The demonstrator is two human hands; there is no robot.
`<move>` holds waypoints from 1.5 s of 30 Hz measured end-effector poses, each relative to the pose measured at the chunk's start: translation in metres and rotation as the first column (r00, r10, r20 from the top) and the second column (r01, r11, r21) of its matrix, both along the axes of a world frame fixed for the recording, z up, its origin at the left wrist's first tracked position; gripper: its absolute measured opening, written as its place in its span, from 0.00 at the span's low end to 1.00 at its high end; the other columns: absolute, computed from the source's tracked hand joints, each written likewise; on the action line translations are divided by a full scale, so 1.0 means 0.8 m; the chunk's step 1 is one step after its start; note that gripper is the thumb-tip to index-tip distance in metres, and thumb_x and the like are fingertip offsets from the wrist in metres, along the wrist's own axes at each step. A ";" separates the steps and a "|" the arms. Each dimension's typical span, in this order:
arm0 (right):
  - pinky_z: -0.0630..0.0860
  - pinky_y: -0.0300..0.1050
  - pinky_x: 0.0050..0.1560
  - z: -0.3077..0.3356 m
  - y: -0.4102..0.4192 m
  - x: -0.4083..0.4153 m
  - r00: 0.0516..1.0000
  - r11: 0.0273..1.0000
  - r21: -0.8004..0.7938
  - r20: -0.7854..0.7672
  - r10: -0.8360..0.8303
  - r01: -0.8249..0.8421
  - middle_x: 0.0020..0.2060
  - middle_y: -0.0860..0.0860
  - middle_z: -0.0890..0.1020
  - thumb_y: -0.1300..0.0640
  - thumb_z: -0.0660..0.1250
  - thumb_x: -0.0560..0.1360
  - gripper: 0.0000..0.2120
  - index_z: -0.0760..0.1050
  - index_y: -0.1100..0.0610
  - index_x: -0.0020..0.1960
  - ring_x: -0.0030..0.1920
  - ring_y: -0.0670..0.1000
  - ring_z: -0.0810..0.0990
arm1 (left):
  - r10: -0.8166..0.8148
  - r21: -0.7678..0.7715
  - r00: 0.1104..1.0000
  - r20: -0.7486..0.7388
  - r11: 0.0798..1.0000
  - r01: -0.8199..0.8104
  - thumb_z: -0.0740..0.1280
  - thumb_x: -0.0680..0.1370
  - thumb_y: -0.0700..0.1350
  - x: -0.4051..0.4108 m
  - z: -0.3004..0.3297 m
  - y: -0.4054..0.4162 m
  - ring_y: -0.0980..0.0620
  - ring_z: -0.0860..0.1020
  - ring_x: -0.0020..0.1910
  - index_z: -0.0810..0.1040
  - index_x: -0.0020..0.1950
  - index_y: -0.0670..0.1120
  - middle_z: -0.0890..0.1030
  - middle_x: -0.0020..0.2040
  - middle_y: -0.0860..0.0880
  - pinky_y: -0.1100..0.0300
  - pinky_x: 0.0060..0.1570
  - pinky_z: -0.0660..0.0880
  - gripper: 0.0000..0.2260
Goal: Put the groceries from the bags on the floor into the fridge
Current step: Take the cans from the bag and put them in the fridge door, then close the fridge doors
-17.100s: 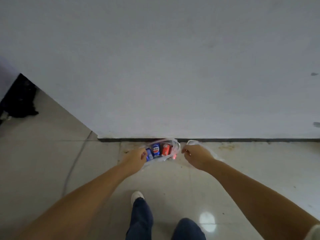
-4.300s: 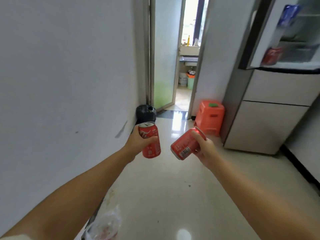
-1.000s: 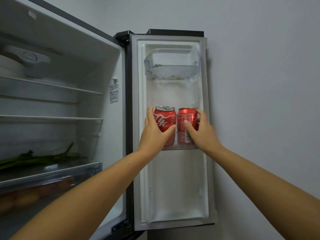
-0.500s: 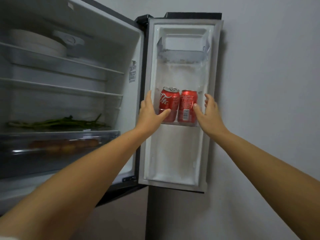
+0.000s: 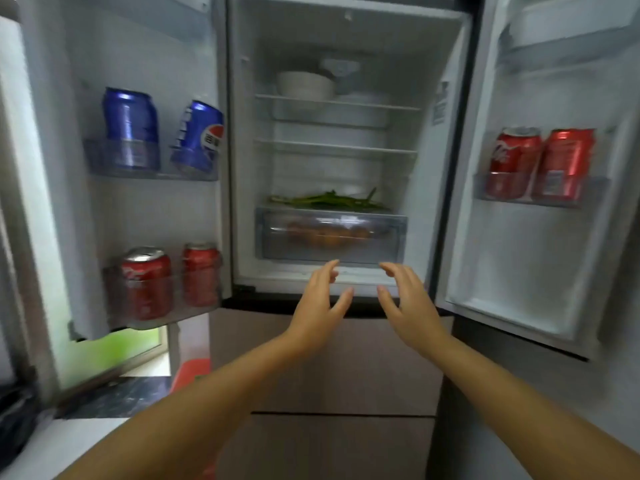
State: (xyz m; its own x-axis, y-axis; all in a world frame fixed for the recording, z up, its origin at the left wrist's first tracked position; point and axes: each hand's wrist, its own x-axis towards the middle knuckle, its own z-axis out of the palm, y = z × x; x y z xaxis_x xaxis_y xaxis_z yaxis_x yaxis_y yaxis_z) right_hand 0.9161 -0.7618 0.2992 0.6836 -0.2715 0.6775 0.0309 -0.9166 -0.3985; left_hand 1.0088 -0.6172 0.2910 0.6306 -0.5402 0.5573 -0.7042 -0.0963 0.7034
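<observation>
**Both hands empty before the open fridge**

Left hand [image 5: 320, 303] and right hand [image 5: 408, 303] hang side by side in front of the fridge [image 5: 332, 39], fingers spread and relaxed, palms turned toward each other, gripping nothing. Nothing stands between them and the shelves. On the right door [image 5: 540, 271], two red cans [image 5: 540, 164] stand upright together in the middle bin. Over on the left door [image 5: 152, 209], two blue cans [image 5: 162, 133] up top, one tilted, and two more red cans [image 5: 169, 282] in the lower bin. Inside: a white bowl [image 5: 304, 85] on the top shelf, green stalks [image 5: 329, 200] above the clear drawer [image 5: 330, 237], which holds blurred orange items.
</observation>
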 end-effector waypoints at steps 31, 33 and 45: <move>0.70 0.44 0.43 -0.030 0.299 0.252 0.991 0.933 -0.343 0.031 0.129 -0.111 0.35 0.50 0.78 0.43 0.56 0.75 0.17 0.72 0.55 0.39 0.38 0.52 0.76 | 0.544 -0.052 0.594 0.592 0.762 -0.645 0.43 0.79 0.62 0.230 0.053 0.359 0.55 0.39 0.76 0.42 0.76 0.49 0.40 0.76 0.55 0.48 0.75 0.38 0.29; 0.68 0.43 0.42 -0.031 0.273 0.243 0.992 0.925 -0.365 0.026 0.124 -0.106 0.36 0.51 0.77 0.44 0.55 0.75 0.17 0.72 0.56 0.39 0.38 0.53 0.76 | 0.488 -0.062 0.570 0.661 0.793 -0.606 0.39 0.79 0.63 0.225 0.075 0.354 0.54 0.41 0.77 0.43 0.76 0.51 0.42 0.77 0.54 0.46 0.75 0.40 0.29; 0.65 0.41 0.64 -0.021 0.085 0.184 0.979 0.978 -0.097 -0.105 0.177 -0.187 0.65 0.53 0.73 0.45 0.53 0.79 0.23 0.67 0.56 0.69 0.66 0.53 0.70 | 0.167 -0.114 0.036 0.985 0.796 -0.594 0.53 0.82 0.55 0.171 0.137 0.208 0.47 0.55 0.76 0.60 0.75 0.49 0.62 0.75 0.45 0.47 0.75 0.53 0.23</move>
State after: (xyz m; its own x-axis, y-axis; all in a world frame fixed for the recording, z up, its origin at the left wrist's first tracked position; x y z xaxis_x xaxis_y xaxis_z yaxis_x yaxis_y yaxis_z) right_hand 1.0636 -0.6940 0.2824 0.7775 -0.0668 0.6254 0.1681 -0.9361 -0.3091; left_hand 1.1452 -0.4507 0.4007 -0.1038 -0.6486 0.7541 -0.5332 -0.6037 -0.5927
